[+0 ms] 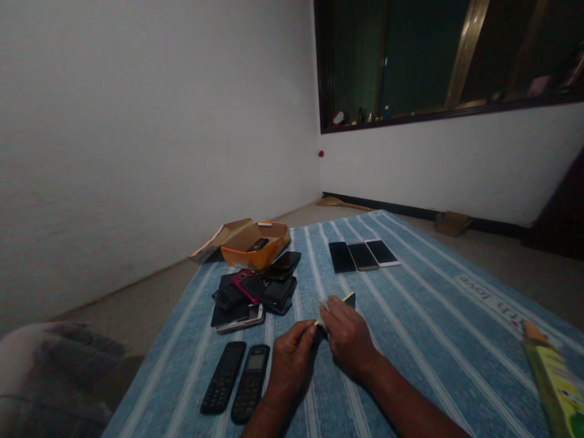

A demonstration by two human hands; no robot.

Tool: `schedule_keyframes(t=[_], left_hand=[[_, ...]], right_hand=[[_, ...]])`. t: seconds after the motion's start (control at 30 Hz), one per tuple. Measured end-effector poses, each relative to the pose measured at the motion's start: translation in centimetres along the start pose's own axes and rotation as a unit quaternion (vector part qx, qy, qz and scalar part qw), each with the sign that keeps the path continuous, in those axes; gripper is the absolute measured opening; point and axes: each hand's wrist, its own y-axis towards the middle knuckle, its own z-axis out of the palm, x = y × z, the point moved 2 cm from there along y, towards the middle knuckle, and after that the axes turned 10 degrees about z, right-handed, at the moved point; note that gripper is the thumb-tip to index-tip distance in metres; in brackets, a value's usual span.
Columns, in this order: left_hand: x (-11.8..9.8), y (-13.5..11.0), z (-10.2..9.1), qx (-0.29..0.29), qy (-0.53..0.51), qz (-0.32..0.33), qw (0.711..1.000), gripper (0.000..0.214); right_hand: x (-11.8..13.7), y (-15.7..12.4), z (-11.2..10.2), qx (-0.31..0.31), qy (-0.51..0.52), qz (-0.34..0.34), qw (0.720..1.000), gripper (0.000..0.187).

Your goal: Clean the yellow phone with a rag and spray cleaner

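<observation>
Both my hands meet over the blue striped cloth [410, 316]. My left hand [292, 359] is closed, pinching the near end of a small dark phone with a yellow edge [349, 298]. My right hand [349, 340] is closed round the same phone and seems to press a pale bit of cloth or tissue [325, 304] against it. Two black keypad phones [237, 378] lie side by side just left of my left hand. A pile of several phones [255, 292], one pink, lies further back on the left.
An open orange box [258, 243] with a phone in it stands behind the pile. Three smartphones [362, 255] lie in a row at the far middle of the cloth. A yellow-green packet [554, 383] lies at the right edge. White walls and bare floor surround the cloth.
</observation>
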Motion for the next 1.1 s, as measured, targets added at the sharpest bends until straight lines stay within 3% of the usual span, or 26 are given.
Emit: schedule_keyframes(t=[0.13, 0.27, 0.33, 0.47, 0.53, 0.6, 0.83, 1.1], left_hand=[[0.1, -0.1, 0.0, 0.003, 0.002, -0.007, 1.0, 0.027], [0.3, -0.1, 0.0, 0.002, 0.002, -0.016, 1.0, 0.027], [0.3, 0.0, 0.0, 0.003, -0.003, -0.021, 1.0, 0.027], [0.2, 0.1, -0.1, 0.001, -0.008, -0.026, 1.0, 0.026], [0.1, 0.1, -0.1, 0.001, -0.006, -0.026, 1.0, 0.026], [0.2, 0.1, -0.1, 0.002, -0.002, -0.025, 1.0, 0.027], [0.2, 0.0, -0.3, -0.007, 0.01, -0.016, 1.0, 0.027], [0.1, 0.0, -0.2, -0.006, 0.021, -0.007, 1.0, 0.027]], right_hand=[[-2.3, 0.6, -0.3, -0.013, 0.017, 0.072, 0.997, 0.045], [-5.1, 1.2, -0.6, -0.011, 0.111, 0.207, 0.972, 0.046], [-5.7, 1.3, -0.4, -0.003, 0.187, 0.292, 0.938, 0.045], [-6.0, 1.2, -0.1, 0.016, 0.301, 0.468, 0.831, 0.043], [-6.1, 1.1, -0.1, 0.029, 0.329, 0.519, 0.789, 0.043], [-6.1, 1.1, -0.1, 0.039, 0.345, 0.538, 0.768, 0.042], [-5.9, 1.2, -0.2, 0.057, 0.36, 0.541, 0.758, 0.039], [-6.1, 1.3, -0.3, 0.054, 0.315, 0.497, 0.807, 0.038]])
